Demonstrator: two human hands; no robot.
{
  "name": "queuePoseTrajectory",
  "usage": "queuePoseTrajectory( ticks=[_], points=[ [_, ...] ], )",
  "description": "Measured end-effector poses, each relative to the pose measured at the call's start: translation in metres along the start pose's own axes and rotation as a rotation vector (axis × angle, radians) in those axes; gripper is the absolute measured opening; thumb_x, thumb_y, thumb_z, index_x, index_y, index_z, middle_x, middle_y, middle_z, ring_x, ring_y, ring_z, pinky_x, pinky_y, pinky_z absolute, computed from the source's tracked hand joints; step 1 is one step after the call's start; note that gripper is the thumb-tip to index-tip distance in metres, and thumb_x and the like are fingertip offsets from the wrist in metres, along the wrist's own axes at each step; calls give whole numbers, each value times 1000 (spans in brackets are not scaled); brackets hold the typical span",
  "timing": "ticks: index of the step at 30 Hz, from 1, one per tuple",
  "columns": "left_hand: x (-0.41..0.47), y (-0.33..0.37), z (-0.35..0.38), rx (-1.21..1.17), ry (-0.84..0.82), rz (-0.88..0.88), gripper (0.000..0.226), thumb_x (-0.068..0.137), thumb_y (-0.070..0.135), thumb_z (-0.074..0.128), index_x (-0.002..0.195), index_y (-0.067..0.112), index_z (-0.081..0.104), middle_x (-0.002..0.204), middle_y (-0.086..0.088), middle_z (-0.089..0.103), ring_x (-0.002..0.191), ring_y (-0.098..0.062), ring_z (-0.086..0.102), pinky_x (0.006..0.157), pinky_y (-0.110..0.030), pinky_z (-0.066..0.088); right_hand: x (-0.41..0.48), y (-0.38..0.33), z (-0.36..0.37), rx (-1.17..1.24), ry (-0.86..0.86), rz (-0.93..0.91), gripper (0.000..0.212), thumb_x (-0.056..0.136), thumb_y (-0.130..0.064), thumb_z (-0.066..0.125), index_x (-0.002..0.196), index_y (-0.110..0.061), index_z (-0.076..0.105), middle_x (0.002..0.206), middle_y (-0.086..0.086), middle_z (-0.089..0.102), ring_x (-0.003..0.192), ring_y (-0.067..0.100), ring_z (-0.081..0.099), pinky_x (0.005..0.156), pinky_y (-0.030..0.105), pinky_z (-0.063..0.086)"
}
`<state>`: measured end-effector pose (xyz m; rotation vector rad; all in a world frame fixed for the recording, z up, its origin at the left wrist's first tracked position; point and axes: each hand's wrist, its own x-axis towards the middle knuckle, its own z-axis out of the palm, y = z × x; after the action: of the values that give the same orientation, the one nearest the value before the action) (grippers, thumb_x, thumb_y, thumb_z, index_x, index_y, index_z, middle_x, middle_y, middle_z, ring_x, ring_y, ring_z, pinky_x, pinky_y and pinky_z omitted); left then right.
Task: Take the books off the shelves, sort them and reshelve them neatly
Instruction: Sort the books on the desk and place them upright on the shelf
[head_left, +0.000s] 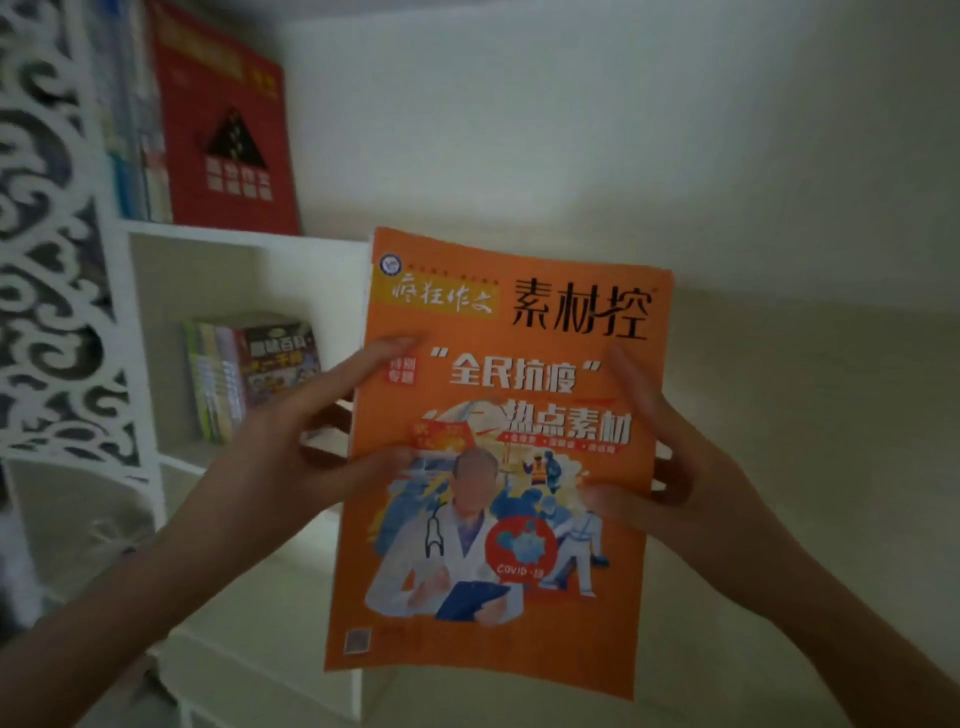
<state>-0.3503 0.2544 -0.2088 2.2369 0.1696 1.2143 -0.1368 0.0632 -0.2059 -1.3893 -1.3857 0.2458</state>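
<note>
Upright orange book (498, 467), cover twd cam, in front of shelf (244, 235); red book (228, 130) stands on it, small books (249, 369) stand below.

orange book (498, 467): upright, cover facing the camera.
left hand (280, 452): grips the orange book's left edge, thumb and forefinger on the cover.
right hand (696, 467): grips its right edge, thumb on the cover.
red book (228, 135): up-left of the orange book, standing on the white shelf (234, 231).
small books (249, 369): left of the orange book, one compartment lower.
</note>
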Motion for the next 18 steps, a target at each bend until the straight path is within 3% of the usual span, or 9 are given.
queuePoseTrajectory(
  ticks=[7,10,12,15,18],
  points=[
    [46,38,-98,169,144,186,67,66,41,68,125,59,41,110,25,61,93,-2,64,67,-19,57,82,-85,18,-78,-62,-289,88,69,-21,71,136,-57,26,115,-43,54,106,1,63,77,22,57],
    [80,46,-137,249,226,279,64,72,33,70,126,52,41,98,27,64,86,2,64,75,-14,53,133,-119,20,-121,-98,-396,93,71,-18,71,142,-50,20,129,-31,50,115,0,57,78,21,55],
    [105,50,-158,287,280,306,62,74,36,70,126,54,41,94,21,64,82,-1,63,76,-19,54,169,-138,19,-166,-107,-434,94,78,-13,70,146,-47,15,132,-22,51,117,3,57,75,25,57],
    [143,50,-184,389,326,321,60,76,42,68,127,55,39,97,24,56,76,-4,60,71,-24,55,226,-155,20,-202,-104,-472,95,84,-7,68,149,-45,10,135,-13,51,117,7,58,74,35,59],
    [175,41,-203,469,369,317,64,79,37,70,133,50,38,98,20,54,78,-3,59,65,-17,53,277,-156,29,-204,-109,-502,100,85,-1,68,150,-43,3,142,-13,43,121,9,55,73,32,58]
  ],
)
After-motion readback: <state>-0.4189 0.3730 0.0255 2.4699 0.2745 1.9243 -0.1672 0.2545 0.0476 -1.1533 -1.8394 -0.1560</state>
